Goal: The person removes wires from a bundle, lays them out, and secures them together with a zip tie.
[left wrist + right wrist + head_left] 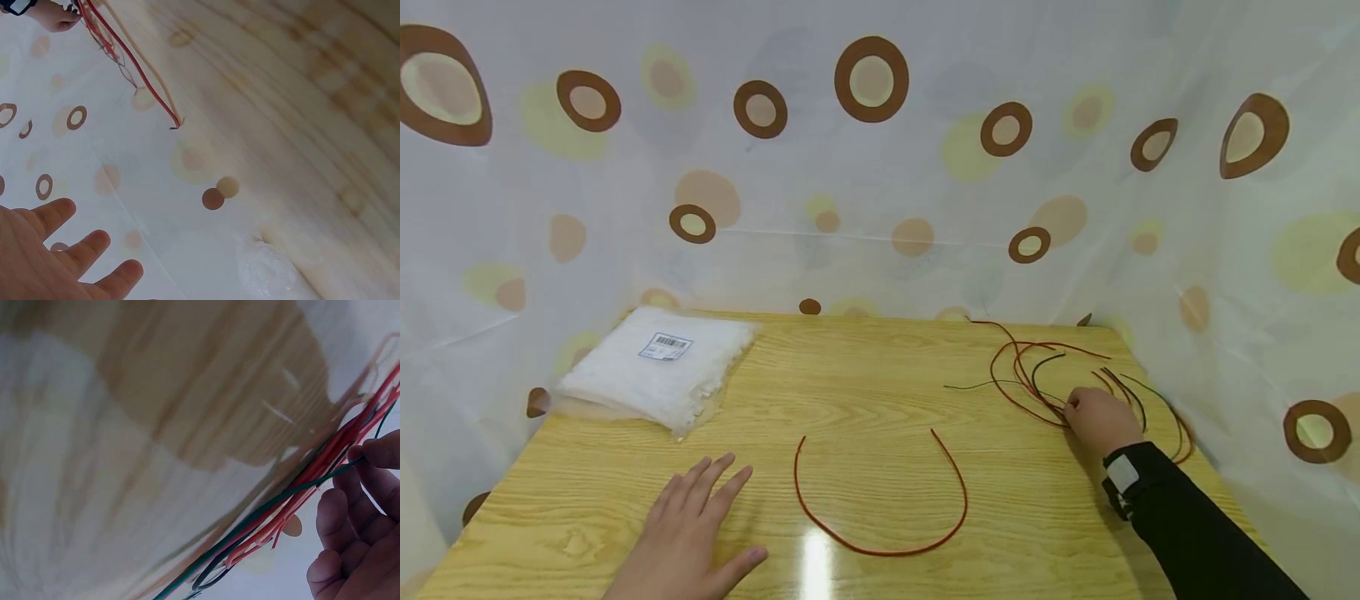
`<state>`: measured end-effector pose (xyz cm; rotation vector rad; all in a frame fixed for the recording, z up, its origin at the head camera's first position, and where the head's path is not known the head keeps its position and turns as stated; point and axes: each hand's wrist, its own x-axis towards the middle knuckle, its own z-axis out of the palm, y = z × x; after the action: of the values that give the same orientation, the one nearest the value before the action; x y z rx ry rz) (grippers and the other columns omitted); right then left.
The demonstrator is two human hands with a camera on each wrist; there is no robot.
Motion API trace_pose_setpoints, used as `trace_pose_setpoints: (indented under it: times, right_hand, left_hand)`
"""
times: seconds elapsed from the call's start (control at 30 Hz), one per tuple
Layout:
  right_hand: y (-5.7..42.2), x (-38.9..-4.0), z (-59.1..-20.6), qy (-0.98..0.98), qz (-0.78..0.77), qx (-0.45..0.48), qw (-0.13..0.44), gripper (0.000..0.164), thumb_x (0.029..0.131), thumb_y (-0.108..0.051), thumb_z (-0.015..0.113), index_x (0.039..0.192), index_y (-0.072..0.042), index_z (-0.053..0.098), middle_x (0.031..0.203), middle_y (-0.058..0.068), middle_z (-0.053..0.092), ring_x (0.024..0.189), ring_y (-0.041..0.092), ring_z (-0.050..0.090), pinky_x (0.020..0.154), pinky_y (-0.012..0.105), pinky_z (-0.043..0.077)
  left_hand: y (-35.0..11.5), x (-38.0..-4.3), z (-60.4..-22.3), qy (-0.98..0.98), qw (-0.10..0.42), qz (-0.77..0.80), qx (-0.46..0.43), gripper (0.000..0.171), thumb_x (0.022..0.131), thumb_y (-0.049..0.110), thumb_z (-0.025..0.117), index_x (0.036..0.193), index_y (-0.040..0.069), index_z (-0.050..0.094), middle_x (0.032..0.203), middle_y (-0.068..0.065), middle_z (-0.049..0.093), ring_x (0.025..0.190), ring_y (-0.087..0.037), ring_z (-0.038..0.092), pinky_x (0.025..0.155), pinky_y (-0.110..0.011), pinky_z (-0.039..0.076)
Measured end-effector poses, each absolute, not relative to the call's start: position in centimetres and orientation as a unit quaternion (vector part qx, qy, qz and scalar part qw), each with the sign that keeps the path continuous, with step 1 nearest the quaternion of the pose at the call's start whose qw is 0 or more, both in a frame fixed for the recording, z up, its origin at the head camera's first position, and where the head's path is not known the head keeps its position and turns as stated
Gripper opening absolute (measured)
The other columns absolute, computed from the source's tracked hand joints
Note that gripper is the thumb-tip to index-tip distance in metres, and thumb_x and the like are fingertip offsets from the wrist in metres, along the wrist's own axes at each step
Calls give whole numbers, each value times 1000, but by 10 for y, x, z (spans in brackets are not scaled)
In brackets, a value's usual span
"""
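My right hand [1105, 421] is over a loose bundle of red and dark wires at the table's right side. In the right wrist view its thumb and forefinger pinch a thin green wire [294, 490], which runs alongside the red wires [337, 447]. The other fingers are bent below it. A single red wire [880, 553] lies in a U shape at the front middle of the table, its two ends pointing away from me. Left of that wire, my left hand [685, 533] is held with fingers spread and nothing in it.
A clear plastic bag of white items [625, 367] with a barcode label [666, 346] lies at the back left of the wood-grain table [850, 375]. A pale curtain [850, 183] with brown ring patterns surrounds the back and sides.
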<state>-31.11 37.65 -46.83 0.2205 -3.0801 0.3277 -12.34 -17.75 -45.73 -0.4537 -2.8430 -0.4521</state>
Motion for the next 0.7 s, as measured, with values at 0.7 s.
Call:
trace_pose_setpoints:
  times: [0.7]
  right_hand:
    - [415, -291, -430, -973, 204, -62, 87, 33, 100, -22, 45, 97, 7, 62, 73, 13, 61, 60, 25, 53, 51, 35, 40]
  left_hand:
    - [-178, -120, -453, -969, 120, -150, -158, 80, 83, 63, 69, 145, 17, 48, 149, -10, 44, 133, -39, 42, 103, -63, 33]
